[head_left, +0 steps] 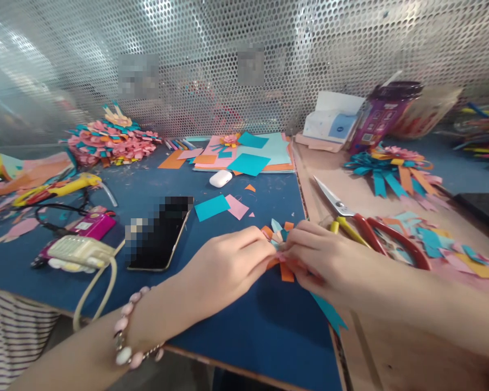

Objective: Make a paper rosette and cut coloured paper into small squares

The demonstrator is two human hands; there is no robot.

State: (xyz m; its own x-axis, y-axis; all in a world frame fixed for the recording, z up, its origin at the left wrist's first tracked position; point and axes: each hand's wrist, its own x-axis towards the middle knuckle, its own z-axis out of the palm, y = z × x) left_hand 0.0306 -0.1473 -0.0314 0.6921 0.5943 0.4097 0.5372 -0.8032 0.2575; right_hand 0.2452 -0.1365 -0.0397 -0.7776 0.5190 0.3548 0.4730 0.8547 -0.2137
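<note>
Both my hands meet over the blue tabletop near its right side, fingers pinched on a small paper flower [285,271] with orange, teal and pink strips. My left hand [232,260], with a beaded bracelet on its wrist, grips the flower from the left. From the other side my right hand [326,255] pinches it, fingers bent. Much of the flower is hidden behind my fingers. A teal paper strip [328,312] shows beneath my right hand. Red-handled scissors [361,222] lie beyond my right wrist, blades pointing away, next to a yellow-handled tool [352,231].
A phone [163,233], a white earbud case [220,178] and cut paper pieces [212,207] lie ahead and left. Behind are stacked paper sheets [277,152] and a heap of paper flowers [110,138]. A yellow glue gun [61,189], purple cup [385,114] and finished-looking flower [391,168] stand around.
</note>
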